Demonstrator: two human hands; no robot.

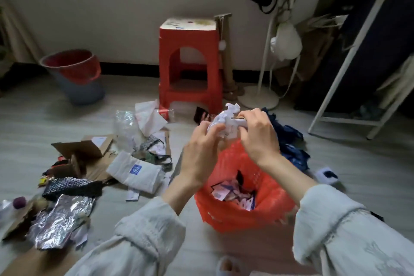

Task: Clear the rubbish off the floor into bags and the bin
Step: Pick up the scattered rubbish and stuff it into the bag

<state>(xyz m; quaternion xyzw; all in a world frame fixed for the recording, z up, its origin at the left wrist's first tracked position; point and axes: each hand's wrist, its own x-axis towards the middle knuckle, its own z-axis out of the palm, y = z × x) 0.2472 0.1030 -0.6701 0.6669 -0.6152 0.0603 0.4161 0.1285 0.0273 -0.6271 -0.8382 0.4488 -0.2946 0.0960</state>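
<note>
My left hand (pixel 202 148) and my right hand (pixel 259 134) both grip a crumpled wad of white paper (pixel 226 119), held above the far rim of an orange mesh bin (pixel 235 215). The bin stands on the floor in front of me with paper scraps inside. Rubbish lies on the floor to the left: a white packet with a blue label (pixel 136 172), torn cardboard (pixel 83 150), silver foil wrap (pixel 60 222), clear plastic film (pixel 126 125) and white tissue paper (pixel 149 116).
A red plastic stool (pixel 190 63) stands by the wall, with a red and grey bucket (pixel 76 74) to its left. Dark blue cloth (pixel 289 143) lies behind the bin. A white fan stand (pixel 257 96) and a white rack (pixel 349 67) are at right.
</note>
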